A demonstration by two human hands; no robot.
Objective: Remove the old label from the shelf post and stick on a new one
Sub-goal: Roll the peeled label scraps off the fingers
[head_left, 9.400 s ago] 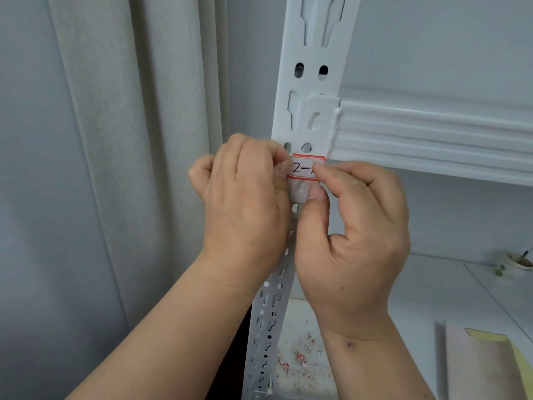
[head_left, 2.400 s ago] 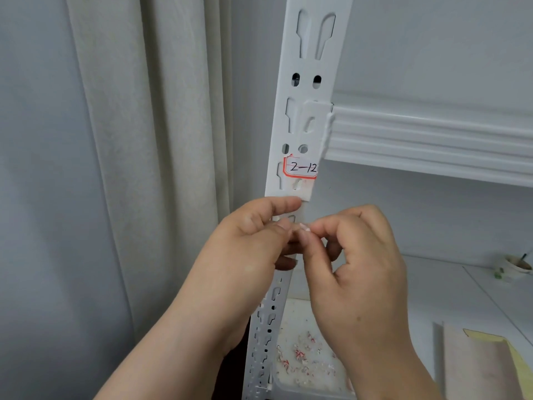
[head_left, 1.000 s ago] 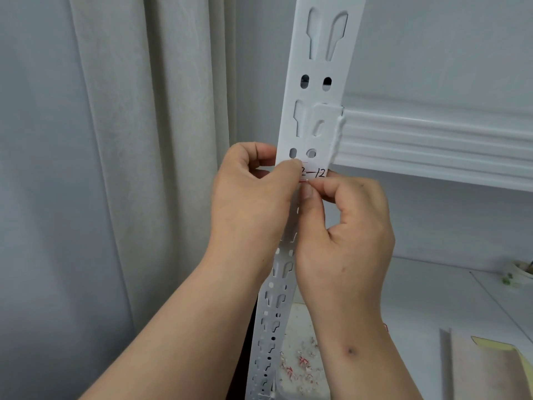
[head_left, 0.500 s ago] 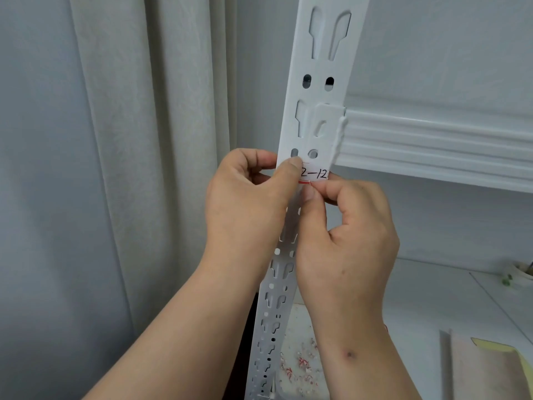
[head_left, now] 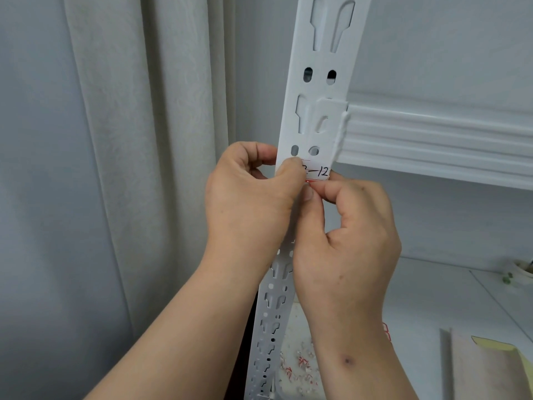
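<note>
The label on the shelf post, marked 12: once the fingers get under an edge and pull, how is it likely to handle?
The label looks like thin paper lying flat on the post, so probably floppy and nearly weightless. Shreds on the shelf below suggest such labels tear off in bits. The right hand pinches at its lower edge while the left thumb presses on it.

Label on shelf post, curtain left, beam right
</note>
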